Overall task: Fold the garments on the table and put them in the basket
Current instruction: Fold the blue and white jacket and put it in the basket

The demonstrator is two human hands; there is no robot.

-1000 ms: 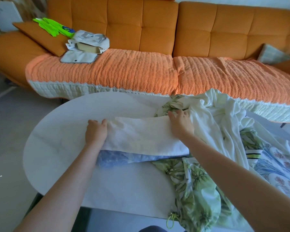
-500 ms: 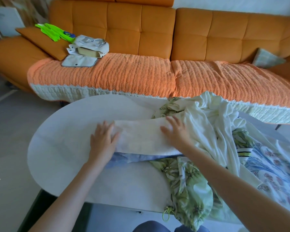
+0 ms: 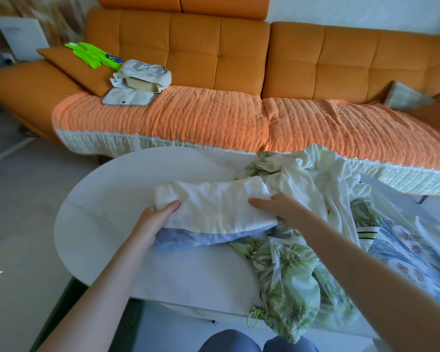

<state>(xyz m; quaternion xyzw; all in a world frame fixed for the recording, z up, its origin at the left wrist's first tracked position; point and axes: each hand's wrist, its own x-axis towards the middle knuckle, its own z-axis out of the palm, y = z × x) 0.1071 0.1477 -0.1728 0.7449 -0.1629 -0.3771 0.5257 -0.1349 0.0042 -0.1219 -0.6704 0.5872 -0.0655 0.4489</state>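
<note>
A person's left hand (image 3: 153, 219) and right hand (image 3: 280, 207) each grip one end of a folded white garment (image 3: 214, 207), thumbs on top and fingers tucked under its edge. The garment is at the middle of a white oval desk (image 3: 107, 199). Blue cloth (image 3: 183, 238) shows under the garment's near edge. A heap of leaf-print and white clothes (image 3: 292, 262) lies right of the garment. An orange sofa (image 3: 214, 59) stands beyond it.

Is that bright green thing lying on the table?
No, the bright green thing lies on an orange cushion at the left end of the sofa, well behind the table.
</note>
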